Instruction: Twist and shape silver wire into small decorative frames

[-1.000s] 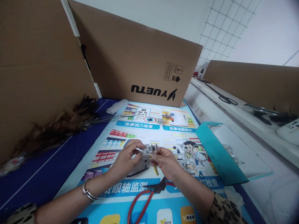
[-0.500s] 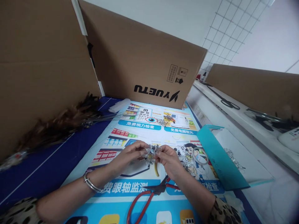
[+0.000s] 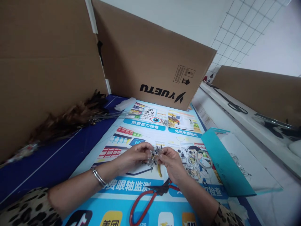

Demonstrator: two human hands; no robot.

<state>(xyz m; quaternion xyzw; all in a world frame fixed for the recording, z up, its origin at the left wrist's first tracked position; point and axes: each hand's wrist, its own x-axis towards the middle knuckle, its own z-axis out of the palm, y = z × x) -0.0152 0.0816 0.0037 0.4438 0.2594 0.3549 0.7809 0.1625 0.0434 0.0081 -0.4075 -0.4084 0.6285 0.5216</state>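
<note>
Between the fingertips of both hands is a small tangled cluster of shiny wire and clear beads [image 3: 154,156]; its exact kind is hard to make out. My left hand [image 3: 139,156] pinches it from the left side, and a silver bangle circles that wrist. From the right, my right hand [image 3: 172,161] grips it between thumb and fingers. Below the hands lie red-handled scissors [image 3: 144,205], partly covered by the right forearm. A yellow curved handle [image 3: 160,170] shows just under the cluster. Right of my right hand sits a pile of loose wire pieces [image 3: 191,160].
A roll of tape [image 3: 204,159] rests by the wire pile. At the right stands a teal open box [image 3: 227,166] with wire pieces inside. Brown feathers [image 3: 68,117] lie at the left. A cardboard panel [image 3: 150,56] walls the back. Another wire clump [image 3: 168,123] lies farther off.
The whole view has shifted slightly, so the scene sits a little farther right. Both hands keep hold of the cluster, which has turned slightly between the fingers.
</note>
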